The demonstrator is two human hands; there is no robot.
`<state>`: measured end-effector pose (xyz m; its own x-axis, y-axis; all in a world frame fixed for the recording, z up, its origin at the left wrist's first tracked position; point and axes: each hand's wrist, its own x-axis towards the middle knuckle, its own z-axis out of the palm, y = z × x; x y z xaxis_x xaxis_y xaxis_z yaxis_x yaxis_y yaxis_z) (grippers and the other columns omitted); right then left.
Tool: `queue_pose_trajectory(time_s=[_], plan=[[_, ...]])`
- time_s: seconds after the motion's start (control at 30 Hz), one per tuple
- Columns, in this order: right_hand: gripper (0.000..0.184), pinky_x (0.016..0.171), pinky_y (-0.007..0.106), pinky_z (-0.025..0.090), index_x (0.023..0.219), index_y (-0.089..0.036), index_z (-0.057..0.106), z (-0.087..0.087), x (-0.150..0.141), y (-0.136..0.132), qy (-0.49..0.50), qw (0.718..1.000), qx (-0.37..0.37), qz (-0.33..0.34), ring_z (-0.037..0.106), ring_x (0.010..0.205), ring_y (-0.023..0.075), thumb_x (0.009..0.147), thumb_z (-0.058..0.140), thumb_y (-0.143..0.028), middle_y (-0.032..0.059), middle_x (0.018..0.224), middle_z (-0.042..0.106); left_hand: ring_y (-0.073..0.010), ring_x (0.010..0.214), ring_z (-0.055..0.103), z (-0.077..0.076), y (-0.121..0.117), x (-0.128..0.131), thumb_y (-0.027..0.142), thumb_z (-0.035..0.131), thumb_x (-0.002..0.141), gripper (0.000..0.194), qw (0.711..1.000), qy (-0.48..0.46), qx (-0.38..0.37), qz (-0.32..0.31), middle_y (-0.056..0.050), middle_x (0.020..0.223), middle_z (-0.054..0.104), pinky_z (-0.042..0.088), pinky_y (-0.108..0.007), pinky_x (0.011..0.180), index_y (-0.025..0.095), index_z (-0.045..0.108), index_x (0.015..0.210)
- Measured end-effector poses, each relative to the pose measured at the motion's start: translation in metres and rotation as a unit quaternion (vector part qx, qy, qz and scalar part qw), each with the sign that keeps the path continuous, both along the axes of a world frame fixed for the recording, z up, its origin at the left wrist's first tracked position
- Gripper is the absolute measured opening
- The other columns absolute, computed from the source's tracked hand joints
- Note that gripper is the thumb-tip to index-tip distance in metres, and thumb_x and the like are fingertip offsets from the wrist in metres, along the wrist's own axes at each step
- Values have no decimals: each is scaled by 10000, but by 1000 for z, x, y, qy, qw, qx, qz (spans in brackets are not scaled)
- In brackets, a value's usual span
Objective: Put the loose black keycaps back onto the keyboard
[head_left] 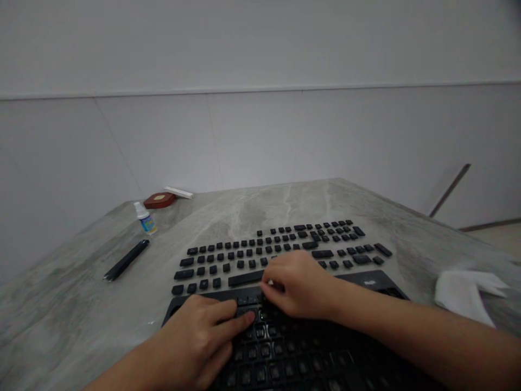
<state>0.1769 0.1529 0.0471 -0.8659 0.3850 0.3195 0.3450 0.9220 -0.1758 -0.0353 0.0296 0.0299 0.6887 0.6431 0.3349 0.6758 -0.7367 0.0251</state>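
A black keyboard base (264, 350) with most of its keycaps off lies under both hands; rows of bare switch sockets show. My left hand (199, 334) rests over its upper left part, index finger stretched out and its tip touching the upper rows. My right hand (295, 282) is closed in a pinch at the top edge, just right of that fingertip. Whatever is between its fingers is too small or hidden to make out. Beyond the base, loose black keycaps (240, 264) are laid out in rows, with the long space bar (245, 278) nearest. My right forearm covers part of the base.
At the left of the grey marbled table (93, 304) lie a slim black item (126, 260), a white spray bottle (145, 219) and a reddish-brown box (159, 200) beside a white strip (179, 193). A crumpled white cloth or tissue (464, 293) is at the right. A wall stands behind.
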Motion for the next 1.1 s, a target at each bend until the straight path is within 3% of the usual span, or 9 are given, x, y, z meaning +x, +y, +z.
queue_pose_trajectory(time_s=[0.07,0.17,0.3,0.43,0.7,0.87,1.0,1.1], plan=[[161,675,288,435,849,-213,753,15,-6,27,-41,994,-15,-96,662,763,175,854,596,-246,36,834,750,-199,529,560,1,1,2,67,384,845,438,1000,-10,-2,-2,-32,743,600,420,-315,442,135,569,1236],[183,742,310,474,928,-210,780,29,-20,74,-66,988,-19,-137,685,853,212,856,612,-209,72,924,763,-200,520,555,1,1,4,58,368,837,436,1000,-22,6,-8,-29,722,592,402,-313,431,133,576,1213],[156,819,333,512,968,-205,772,25,-37,119,-113,982,-39,-143,686,930,229,843,695,-259,75,950,757,-194,514,549,2,0,3,46,363,842,436,1000,-25,11,-7,-23,712,584,414,-310,443,128,560,1221],[251,892,409,527,1028,-164,708,15,-49,131,-162,978,-57,-117,670,964,204,895,679,-375,58,1011,723,-194,528,551,1,0,2,47,372,843,440,1000,-21,2,-9,-25,723,587,438,-312,460,128,551,1237],[235,885,410,534,1000,-139,666,2,-64,131,-203,973,-41,-103,651,967,195,948,617,-363,59,1023,683,-195,517,546,1,-1,1,47,381,846,455,1000,-25,6,-9,-29,725,588,439,-314,441,123,537,1267],[145,835,363,521,897,-132,688,16,-62,124,-167,979,-19,-114,658,906,200,906,648,-272,64,928,705,-197,546,569,1,-2,1,55,378,841,465,1000,-23,10,-4,-38,749,606,492,-328,473,135,545,1268],[121,817,311,469,914,-130,708,27,-33,75,-96,991,-3,-97,643,912,213,886,607,-189,109,945,717,-181,533,557,0,-2,1,46,378,833,469,1000,-23,22,1,-33,729,598,490,-303,472,135,562,1255],[91,766,249,461,896,-176,680,13,-1,19,-61,998,-3,-19,614,858,150,898,620,-244,46,947,695,-169,548,562,1,-2,1,41,394,811,487,999,-27,33,2,-38,752,616,502,-281,497,150,575,1250]])
